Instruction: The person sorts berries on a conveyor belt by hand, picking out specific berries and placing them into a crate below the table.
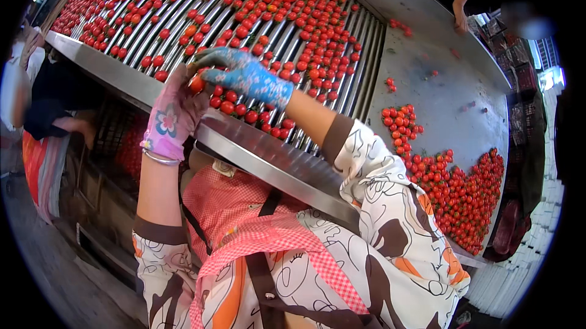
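Observation:
My left hand (173, 112), in a pink and purple flowered glove, is raised at the near edge of the roller conveyor (364, 79). My right hand (247, 77), in a blue flowered glove, reaches in over the rollers from the right. Between the two hands is a red cherry tomato (196, 84), with the right fingers and thumb closed about it and the left fingers curled against its side. Several loose cherry tomatoes (227, 107) lie on the rollers just below my right hand.
A metal rim (262, 161) runs between my body and the rollers. At right, a metal tray (439, 121) carries a tomato heap (461, 191). Another person's hand (460, 21) rests at its far edge. On the left is a person's arm (76, 126) near dark crates (113, 127).

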Motion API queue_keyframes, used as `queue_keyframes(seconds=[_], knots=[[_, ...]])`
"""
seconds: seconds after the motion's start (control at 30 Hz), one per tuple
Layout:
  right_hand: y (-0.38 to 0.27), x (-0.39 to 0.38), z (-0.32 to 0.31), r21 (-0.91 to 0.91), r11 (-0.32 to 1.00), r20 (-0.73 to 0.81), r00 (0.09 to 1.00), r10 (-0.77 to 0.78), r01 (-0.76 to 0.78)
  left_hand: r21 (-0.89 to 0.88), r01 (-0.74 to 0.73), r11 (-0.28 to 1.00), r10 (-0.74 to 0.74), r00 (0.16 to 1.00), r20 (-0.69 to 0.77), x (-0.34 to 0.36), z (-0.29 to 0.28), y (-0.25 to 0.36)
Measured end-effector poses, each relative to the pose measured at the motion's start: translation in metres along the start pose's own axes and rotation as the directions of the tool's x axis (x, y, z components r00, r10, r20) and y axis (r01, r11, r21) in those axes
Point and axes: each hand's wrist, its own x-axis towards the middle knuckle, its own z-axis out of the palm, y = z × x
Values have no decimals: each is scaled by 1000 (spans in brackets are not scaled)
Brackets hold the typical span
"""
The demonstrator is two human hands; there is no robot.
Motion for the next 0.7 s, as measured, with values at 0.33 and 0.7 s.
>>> queue_keyframes(seconds=[0.33, 0.7], knots=[[95, -144, -38, -826, 554, 139, 990, 20, 105, 765, -159, 624, 439, 881, -175, 7, 18, -33], [109, -104, -114, -834, 467, -341, 940, -13, -296, 946, -324, -9, 646, 720, 253, 12, 11, -72]])
